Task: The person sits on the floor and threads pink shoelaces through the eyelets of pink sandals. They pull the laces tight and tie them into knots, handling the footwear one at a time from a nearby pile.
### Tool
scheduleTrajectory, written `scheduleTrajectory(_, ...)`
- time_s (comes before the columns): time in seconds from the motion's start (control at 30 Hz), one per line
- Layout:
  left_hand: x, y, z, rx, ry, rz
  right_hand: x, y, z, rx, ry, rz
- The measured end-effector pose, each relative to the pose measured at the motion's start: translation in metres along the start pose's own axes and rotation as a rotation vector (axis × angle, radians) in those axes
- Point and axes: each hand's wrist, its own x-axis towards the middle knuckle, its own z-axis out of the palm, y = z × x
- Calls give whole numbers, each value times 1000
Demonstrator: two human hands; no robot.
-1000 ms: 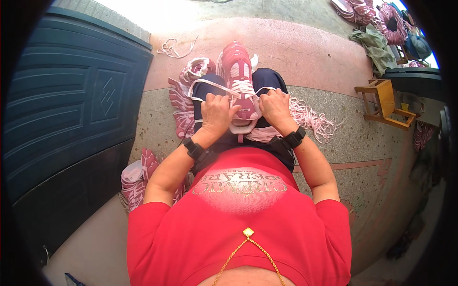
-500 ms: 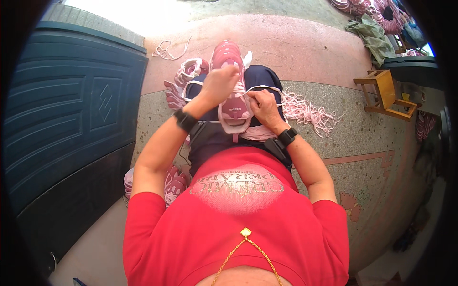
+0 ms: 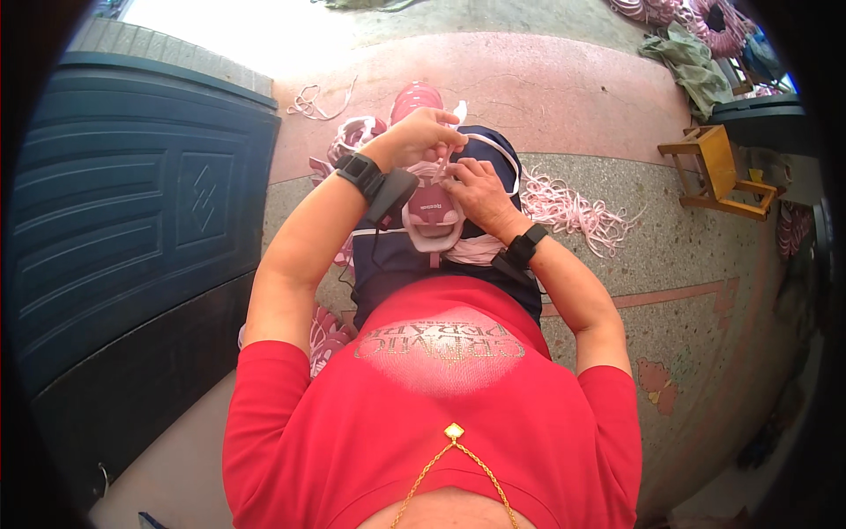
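Note:
A pink sneaker (image 3: pixel 431 214) lies on my lap, its toe pointing away from me and its heel opening nearest my body. Over the lacing area, my left hand (image 3: pixel 419 138) is closed with its fingertips pinching a pale shoelace (image 3: pixel 503 152). Just below and to the right, my right hand (image 3: pixel 482 194) pinches the lace at the sneaker's right side. A length of this lace curves over my right knee. My left hand covers part of the eyelets and the lace's path there.
Loose pale pink laces (image 3: pixel 577 212) lie heaped on the floor to the right. Another pink shoe (image 3: pixel 357 134) is beside my left knee. A single lace (image 3: pixel 319 101) rests farther off. A blue door (image 3: pixel 132 203) stands left, a small wooden stool (image 3: pixel 718 174) right.
My left hand has shifted right across the sneaker, nearer to my right hand. The right hand has moved slightly up and left. The lace loop over my left knee no longer shows.

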Motion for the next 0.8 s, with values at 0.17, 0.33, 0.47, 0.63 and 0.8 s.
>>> scheduleTrajectory(0.17, 0, -7, -9, -29, 33, -133, 47, -28, -81, 606, 454, 181)
scheduleTrajectory(0.33, -5, -21, 23, 841, 245, 139, 87, -34, -265, 707, 841, -223)
scheduleTrajectory(0.47, -26, -32, -8, 1185, 417, 471, 68, -11, -266, 1151, 808, 58)
scheduleTrajectory(0.63, -47, -69, -68, 1064, 324, 461, 58, -1, -124, 877, 338, 799)
scheduleTrajectory(0.8, -73, -53, -59, 772, 174, 281, 25, -36, 2, 428, -289, 474)
